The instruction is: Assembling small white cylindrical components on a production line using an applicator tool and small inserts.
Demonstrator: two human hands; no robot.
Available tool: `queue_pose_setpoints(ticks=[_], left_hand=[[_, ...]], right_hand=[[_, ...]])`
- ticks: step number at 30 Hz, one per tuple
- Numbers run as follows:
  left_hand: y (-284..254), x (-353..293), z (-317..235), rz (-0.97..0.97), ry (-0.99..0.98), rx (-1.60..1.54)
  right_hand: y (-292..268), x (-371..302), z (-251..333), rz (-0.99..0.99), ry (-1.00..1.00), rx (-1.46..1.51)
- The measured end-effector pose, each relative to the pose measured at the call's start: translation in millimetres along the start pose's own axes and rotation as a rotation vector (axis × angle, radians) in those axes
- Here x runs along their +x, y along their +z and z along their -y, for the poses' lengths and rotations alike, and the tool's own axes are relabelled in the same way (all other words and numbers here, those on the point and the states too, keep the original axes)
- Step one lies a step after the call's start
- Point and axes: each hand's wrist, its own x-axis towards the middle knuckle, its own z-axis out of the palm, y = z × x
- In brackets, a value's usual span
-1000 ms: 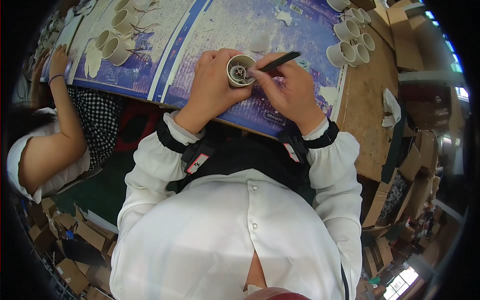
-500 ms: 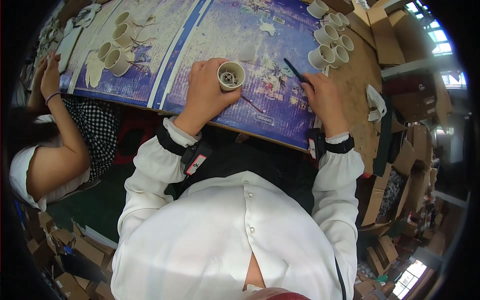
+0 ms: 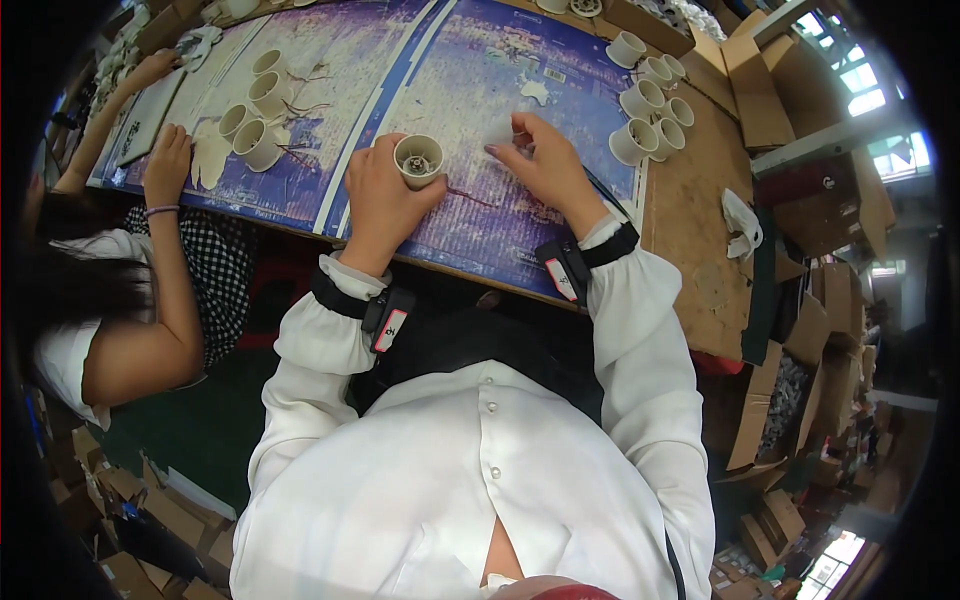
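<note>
A white cup-shaped housing with metal parts inside stands upright in my left hand, whose fingers wrap round its side. Thin dark reddish wires trail from it to the right. My right hand holds nothing; thumb and fingertips are apart, close to a small translucent white piece on the table. Whether they touch it I cannot tell. Beside my right wrist lies a slim dark pen-like tool, partly hidden by the hand.
Several white cups stand at the table's right; more with wires stand at the left. A co-worker's hand rests on the table's left edge. A crumpled white cloth and cardboard boxes are at the right.
My right hand has let go of the dark tool and moved left to the small white piece. My left hand has shifted slightly left with the cup. The co-worker's hands have separated.
</note>
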Motion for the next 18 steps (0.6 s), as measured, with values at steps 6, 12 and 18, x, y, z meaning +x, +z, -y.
queue_pose_setpoints(ticks=[6, 12, 18], left_hand=[[1.3, -2.0, -1.6, -0.025, 0.005, 0.027], [2.5, -6.0, -2.7, -0.084, 0.044, 0.059], [-0.8, -7.8, -1.1, -0.04, 0.012, 0.071]], right_hand=[[-5.7, -0.2, 6.6, 0.105, 0.054, -0.099], [-23.3, -28.8, 34.6, 0.127, 0.146, 0.026], [-35.4, -56.7, 30.8, 0.086, 0.043, 0.055]])
